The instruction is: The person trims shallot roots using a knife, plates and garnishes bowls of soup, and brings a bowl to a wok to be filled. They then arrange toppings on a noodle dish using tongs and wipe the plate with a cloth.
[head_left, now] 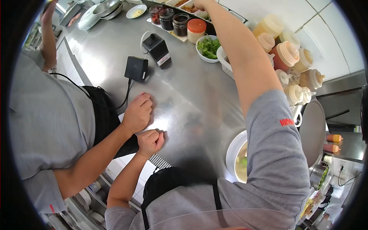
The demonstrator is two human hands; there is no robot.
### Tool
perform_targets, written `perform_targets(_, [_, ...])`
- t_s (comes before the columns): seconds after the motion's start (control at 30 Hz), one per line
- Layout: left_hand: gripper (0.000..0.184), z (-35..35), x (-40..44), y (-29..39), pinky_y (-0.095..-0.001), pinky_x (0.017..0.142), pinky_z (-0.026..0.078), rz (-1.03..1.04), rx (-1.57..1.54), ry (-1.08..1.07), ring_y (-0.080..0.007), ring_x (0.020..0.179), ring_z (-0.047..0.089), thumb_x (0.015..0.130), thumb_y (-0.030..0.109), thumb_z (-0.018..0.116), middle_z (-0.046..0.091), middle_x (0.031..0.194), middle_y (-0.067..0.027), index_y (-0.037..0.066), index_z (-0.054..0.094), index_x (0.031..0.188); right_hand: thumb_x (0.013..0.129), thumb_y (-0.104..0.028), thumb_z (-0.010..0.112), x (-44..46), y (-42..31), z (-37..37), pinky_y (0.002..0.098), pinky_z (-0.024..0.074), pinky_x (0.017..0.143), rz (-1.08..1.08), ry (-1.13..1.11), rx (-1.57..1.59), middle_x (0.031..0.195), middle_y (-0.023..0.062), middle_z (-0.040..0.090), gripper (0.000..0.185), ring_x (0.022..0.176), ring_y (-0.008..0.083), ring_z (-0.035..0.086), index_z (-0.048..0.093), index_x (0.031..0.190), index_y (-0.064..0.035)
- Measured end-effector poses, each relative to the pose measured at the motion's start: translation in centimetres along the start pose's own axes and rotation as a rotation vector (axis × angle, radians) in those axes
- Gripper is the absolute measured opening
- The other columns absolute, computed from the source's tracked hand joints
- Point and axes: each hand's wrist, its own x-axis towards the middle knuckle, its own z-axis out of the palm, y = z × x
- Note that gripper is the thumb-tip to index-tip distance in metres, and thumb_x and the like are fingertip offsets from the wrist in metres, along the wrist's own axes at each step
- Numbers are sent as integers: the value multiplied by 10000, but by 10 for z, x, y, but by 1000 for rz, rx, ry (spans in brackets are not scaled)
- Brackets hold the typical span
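My left hand (150, 142) is curled into a loose fist on the front edge of the steel counter, with nothing visible in it. My right arm stretches across the counter to the back. At the top edge of the view my right hand (204, 4) is over a row of white containers with chopped toppings (189, 7); its fingers are mostly hidden. Below my right sleeve stands a white bowl (231, 153) of pale broth with something green, partly covered by the arm. Beside my forearm sits a white bowl of green leaves (209, 48).
A co-worker's hand (138, 111) rests on the counter beside mine. Two black boxes (155, 50) with a cable lie mid-left. Several jars (180, 25) line the back, squeeze bottles (286, 53) the right. Metal bowls (109, 9) and a small plate (137, 11) are at upper left.
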Motion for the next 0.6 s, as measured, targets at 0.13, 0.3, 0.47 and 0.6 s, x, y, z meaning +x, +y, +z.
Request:
perform_targets(0.13, [277, 2, -1, 0, -336, 384, 310, -5, -26, 4, -247, 400, 420, 694, 56, 574, 419, 476, -95, 44, 392, 486, 748, -117, 586, 29, 33, 9, 279, 385, 538, 163, -63, 170, 737, 61, 568, 166, 646, 143, 515, 652, 881, -44])
perform_targets(0.3, [275, 1, 0, 1, -343, 389, 301, -14, -41, 4, -259, 403, 417, 704, 51, 565, 418, 481, -111, 30, 396, 487, 787, -84, 545, 37, 55, 5, 224, 322, 480, 269, -66, 288, 662, 12, 523, 159, 576, 79, 450, 649, 898, -43])
perform_targets(0.47, [291, 2, -3, -1, -334, 384, 316, 16, -6, 25, -238, 397, 425, 709, 79, 580, 420, 469, -79, 60, 394, 486, 786, -30, 518, 53, 71, 1, 208, 287, 431, 228, 39, 368, 628, 5, 518, 153, 505, 56, 419, 648, 868, -37])
perform_targets(0.6, [293, 2, -4, 1, -339, 387, 328, 16, 5, 50, -241, 403, 434, 722, 95, 574, 430, 480, -77, 59, 399, 490, 719, -191, 549, 53, 70, -24, 301, 402, 495, 16, 47, 135, 652, 54, 602, 161, 505, 158, 512, 655, 675, -78])
